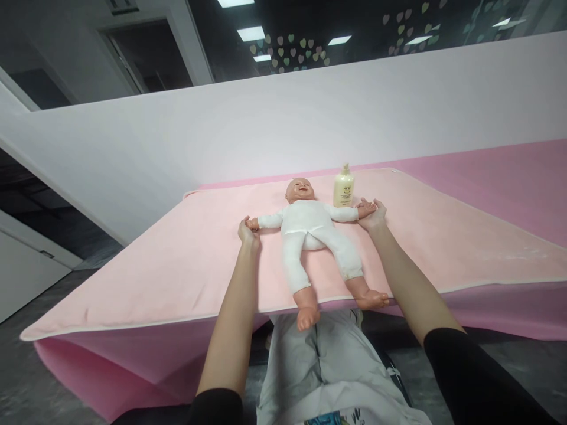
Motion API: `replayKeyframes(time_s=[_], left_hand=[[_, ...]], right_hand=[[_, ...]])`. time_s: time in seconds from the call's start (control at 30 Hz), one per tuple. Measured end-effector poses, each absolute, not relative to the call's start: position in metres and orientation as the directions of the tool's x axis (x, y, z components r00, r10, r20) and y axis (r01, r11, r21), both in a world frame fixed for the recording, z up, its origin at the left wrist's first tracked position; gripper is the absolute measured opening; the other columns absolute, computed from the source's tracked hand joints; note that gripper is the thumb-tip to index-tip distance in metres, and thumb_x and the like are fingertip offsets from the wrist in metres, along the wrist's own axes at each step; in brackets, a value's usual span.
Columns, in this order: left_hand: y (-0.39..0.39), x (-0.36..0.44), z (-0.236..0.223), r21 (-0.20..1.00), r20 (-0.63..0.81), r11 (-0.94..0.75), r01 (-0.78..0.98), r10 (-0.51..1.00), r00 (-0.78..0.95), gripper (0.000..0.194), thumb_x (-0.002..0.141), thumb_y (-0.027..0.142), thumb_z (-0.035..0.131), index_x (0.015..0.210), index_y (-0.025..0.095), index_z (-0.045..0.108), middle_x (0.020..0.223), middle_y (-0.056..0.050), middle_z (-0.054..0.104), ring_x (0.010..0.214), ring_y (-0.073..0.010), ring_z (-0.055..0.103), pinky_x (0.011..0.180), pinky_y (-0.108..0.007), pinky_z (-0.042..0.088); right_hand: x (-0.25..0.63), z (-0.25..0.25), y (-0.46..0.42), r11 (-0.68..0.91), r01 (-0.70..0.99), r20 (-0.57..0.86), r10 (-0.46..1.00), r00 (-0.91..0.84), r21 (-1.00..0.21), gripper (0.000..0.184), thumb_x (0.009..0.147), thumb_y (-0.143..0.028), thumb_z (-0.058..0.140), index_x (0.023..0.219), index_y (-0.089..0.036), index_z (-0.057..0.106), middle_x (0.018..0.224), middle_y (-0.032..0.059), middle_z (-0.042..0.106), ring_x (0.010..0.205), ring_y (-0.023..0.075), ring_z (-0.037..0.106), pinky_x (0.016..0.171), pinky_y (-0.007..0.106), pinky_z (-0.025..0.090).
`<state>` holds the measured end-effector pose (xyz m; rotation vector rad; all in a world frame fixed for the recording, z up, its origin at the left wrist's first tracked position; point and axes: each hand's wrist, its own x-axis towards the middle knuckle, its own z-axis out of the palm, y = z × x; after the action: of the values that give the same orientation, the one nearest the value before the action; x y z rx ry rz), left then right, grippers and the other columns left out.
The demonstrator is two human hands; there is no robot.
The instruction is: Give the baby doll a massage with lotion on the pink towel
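A baby doll (307, 227) with a white cloth body lies on its back, head toward the wall and feet over the near table edge. Its arms stretch out sideways. My left hand (248, 232) is closed around the doll's hand on the left side. On the other side, my right hand (374, 216) holds the doll's other hand, thumb against it. Behind that doll arm stands a pale yellow pump bottle (344, 188), upright and apart from my fingers.
A light pink towel (212, 248) covers the table over a darker pink cloth (522, 177) that hangs down in front. A white wall (310, 124) with dark glass above borders the far side. My legs are under the near edge.
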<state>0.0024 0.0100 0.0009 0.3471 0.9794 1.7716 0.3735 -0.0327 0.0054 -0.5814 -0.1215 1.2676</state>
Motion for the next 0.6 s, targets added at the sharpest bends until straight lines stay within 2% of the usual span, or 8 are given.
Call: replayKeyframes(time_s=[0.1,0.17,0.27,0.3,0.37,0.5,0.6], left_hand=[[0.008,0.004,0.002,0.787,-0.212,-0.111,-0.607,0.875,-0.435,0.012,0.084,0.019,0.040,0.088,0.019,0.051,0.069,0.002,0.052,0.060,-0.0099,0.054,0.064,-0.025,0.046],[0.004,0.006,0.002,0.870,-0.148,-0.144,-0.472,0.836,-0.528,0.011,0.085,0.020,0.040,0.092,0.020,0.049,0.074,0.001,0.051,0.066,-0.0116,0.055,0.067,-0.027,0.046],[-0.008,0.009,0.001,0.959,0.182,-0.281,-0.038,0.714,-0.676,0.018,0.084,0.020,0.049,0.102,0.023,0.049,0.089,-0.002,0.052,0.083,-0.0146,0.056,0.077,-0.027,0.044],[-0.012,0.010,0.001,0.943,0.298,-0.317,0.098,0.682,-0.668,0.021,0.084,0.020,0.052,0.104,0.024,0.050,0.094,-0.003,0.051,0.087,-0.0152,0.055,0.080,-0.026,0.043],[-0.019,0.011,0.002,0.906,0.421,-0.344,0.247,0.670,-0.612,0.022,0.083,0.018,0.053,0.104,0.024,0.052,0.101,-0.005,0.050,0.091,-0.0167,0.055,0.083,-0.027,0.041],[-0.023,0.012,0.003,0.894,0.445,-0.310,0.324,0.702,-0.556,0.016,0.084,0.019,0.053,0.099,0.022,0.056,0.101,-0.007,0.049,0.097,-0.0212,0.053,0.088,-0.030,0.040],[-0.022,0.011,0.003,0.870,0.451,-0.225,0.439,0.723,-0.524,0.010,0.085,0.023,0.051,0.093,0.022,0.057,0.100,-0.009,0.053,0.105,-0.0251,0.051,0.095,-0.035,0.036]], right_hand=[[0.374,0.005,-0.032,0.176,-0.862,-0.232,0.920,0.315,-0.475,0.024,0.087,-0.039,0.035,0.085,-0.020,0.050,0.055,-0.0023,0.046,0.049,0.0129,0.049,0.047,0.028,0.051],[0.374,0.005,-0.032,0.177,-0.862,-0.233,0.919,0.317,-0.476,0.023,0.088,-0.039,0.035,0.085,-0.020,0.049,0.056,-0.0025,0.046,0.049,0.0131,0.050,0.047,0.028,0.051],[0.375,0.004,-0.032,0.181,-0.860,-0.236,0.916,0.324,-0.477,0.023,0.088,-0.040,0.037,0.086,-0.021,0.048,0.058,-0.0028,0.046,0.050,0.0134,0.051,0.048,0.028,0.051],[0.375,0.004,-0.032,0.184,-0.861,-0.238,0.915,0.327,-0.475,0.023,0.088,-0.040,0.037,0.086,-0.021,0.048,0.058,-0.0028,0.046,0.051,0.0133,0.052,0.048,0.028,0.051],[0.376,0.002,-0.031,0.193,-0.863,-0.235,0.914,0.331,-0.467,0.022,0.088,-0.040,0.036,0.086,-0.021,0.048,0.059,-0.0029,0.046,0.051,0.0132,0.052,0.048,0.028,0.051],[0.377,0.000,-0.029,0.193,-0.868,-0.216,0.922,0.320,-0.458,0.022,0.088,-0.040,0.037,0.085,-0.021,0.047,0.060,-0.0026,0.047,0.052,0.0135,0.052,0.049,0.029,0.052],[0.376,0.000,-0.029,0.211,-0.860,-0.222,0.912,0.344,-0.465,0.022,0.088,-0.040,0.036,0.084,-0.021,0.046,0.060,-0.0032,0.046,0.050,0.0119,0.050,0.049,0.027,0.052]])
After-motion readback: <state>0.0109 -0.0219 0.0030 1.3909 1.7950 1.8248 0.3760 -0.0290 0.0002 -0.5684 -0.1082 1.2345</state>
